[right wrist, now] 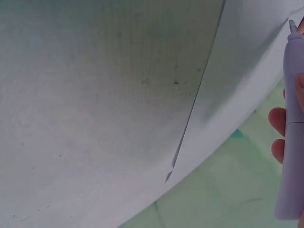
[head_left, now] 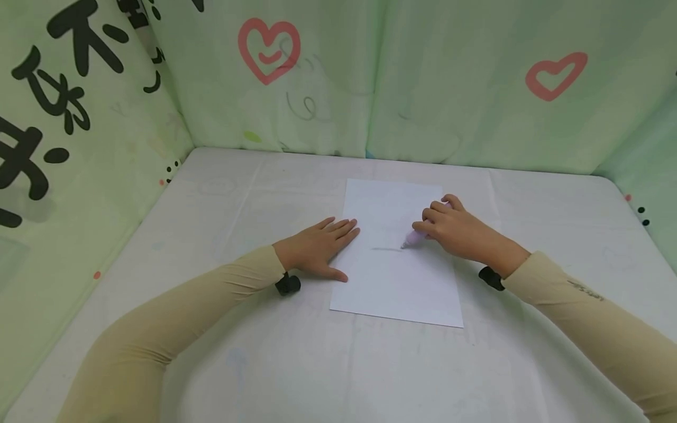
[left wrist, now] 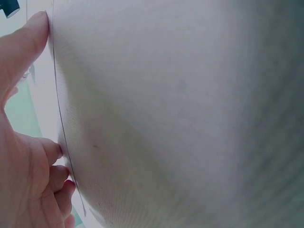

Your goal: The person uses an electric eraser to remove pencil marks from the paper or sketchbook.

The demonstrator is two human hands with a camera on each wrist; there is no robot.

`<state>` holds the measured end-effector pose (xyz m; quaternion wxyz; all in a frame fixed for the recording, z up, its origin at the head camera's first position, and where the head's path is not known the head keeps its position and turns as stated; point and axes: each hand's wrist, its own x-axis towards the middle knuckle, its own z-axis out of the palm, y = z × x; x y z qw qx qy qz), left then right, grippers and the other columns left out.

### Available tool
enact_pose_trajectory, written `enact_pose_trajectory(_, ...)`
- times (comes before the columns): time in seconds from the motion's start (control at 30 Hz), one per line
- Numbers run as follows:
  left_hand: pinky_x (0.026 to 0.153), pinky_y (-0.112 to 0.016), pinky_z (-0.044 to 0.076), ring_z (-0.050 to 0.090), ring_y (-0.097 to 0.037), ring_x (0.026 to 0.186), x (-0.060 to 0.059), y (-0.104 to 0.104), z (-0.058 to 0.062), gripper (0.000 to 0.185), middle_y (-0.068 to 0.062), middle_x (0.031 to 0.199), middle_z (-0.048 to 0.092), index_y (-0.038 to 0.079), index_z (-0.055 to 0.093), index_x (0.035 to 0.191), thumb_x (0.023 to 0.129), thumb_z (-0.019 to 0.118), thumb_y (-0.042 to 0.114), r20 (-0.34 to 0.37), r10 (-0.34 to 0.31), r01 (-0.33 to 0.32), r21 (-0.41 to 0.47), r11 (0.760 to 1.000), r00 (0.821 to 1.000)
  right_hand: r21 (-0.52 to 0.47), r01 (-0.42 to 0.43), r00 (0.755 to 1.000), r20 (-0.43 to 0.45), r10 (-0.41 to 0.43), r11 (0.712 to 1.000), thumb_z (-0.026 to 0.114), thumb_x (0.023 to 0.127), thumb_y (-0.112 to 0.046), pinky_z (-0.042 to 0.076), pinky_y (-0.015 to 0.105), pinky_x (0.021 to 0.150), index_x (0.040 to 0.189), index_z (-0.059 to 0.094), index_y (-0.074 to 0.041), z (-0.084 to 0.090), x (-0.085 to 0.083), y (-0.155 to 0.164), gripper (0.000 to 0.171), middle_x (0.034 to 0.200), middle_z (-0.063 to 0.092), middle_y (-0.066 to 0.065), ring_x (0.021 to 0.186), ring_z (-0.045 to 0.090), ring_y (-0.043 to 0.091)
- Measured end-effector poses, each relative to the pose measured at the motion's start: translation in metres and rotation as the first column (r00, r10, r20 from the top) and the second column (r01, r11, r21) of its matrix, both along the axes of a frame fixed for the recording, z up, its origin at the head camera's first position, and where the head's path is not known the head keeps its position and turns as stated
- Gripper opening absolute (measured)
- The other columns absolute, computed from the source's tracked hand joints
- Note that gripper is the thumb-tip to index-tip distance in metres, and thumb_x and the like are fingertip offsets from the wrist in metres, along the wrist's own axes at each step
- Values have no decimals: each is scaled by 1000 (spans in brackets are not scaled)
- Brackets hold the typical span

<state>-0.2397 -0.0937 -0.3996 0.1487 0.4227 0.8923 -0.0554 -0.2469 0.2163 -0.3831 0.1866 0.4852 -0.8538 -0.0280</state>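
A white sheet of paper (head_left: 396, 288) lies on the table, with a short faint grey line (head_left: 386, 249) near its middle. My left hand (head_left: 317, 247) rests with fingers spread at the sheet's left edge, fingertips over the paper. In the left wrist view, the thumb (left wrist: 28, 45) and fingertips reach the paper's edge. My right hand (head_left: 455, 229) grips a thick, light-purple pen-shaped tool (head_left: 415, 237), tilted with its narrow tip down at the line's right end. The right wrist view shows the tool's smooth barrel (right wrist: 293, 161) and slim grey tip, fingers curled round it.
A white cloth (head_left: 254, 364) with light creases covers the table. Green printed curtains (head_left: 412, 76) with hearts and black lettering enclose its back and sides. Small black wrist cameras (head_left: 288, 284) sit under both wrists.
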Motion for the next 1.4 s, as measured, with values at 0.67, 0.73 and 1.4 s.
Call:
enact_pose_trajectory(0.67,121,-39,3,6,-21,148,0,0,-1,100,-8,160,3,9,4,152,84,45,70,0,-1,1,-7,1000,1000,-19,-4,998,57,5,1000,76,73,-4,38,46,79,93,66,-11,-4,0,2,24,79,58,8,78,52,24)
enact_pose_trajectory(0.73,121,-39,3,6,-21,148,0,0,-1,100,-8,160,3,9,4,152,84,45,70,3,-1,1,-7,1000,1000,-20,-14,998,60,15,1000,76,74,-5,38,46,79,93,66,-12,-5,0,2,23,79,58,7,77,52,23)
enact_pose_trajectory(1.4,121,-39,2,6,-21,148,0,0,0,100,-8,160,2,9,4,152,84,47,69,18,9,-9,6,1000,1000,-29,-54,998,21,54,998,77,72,-5,38,44,78,93,65,-12,-5,-2,2,24,77,56,8,76,51,23)
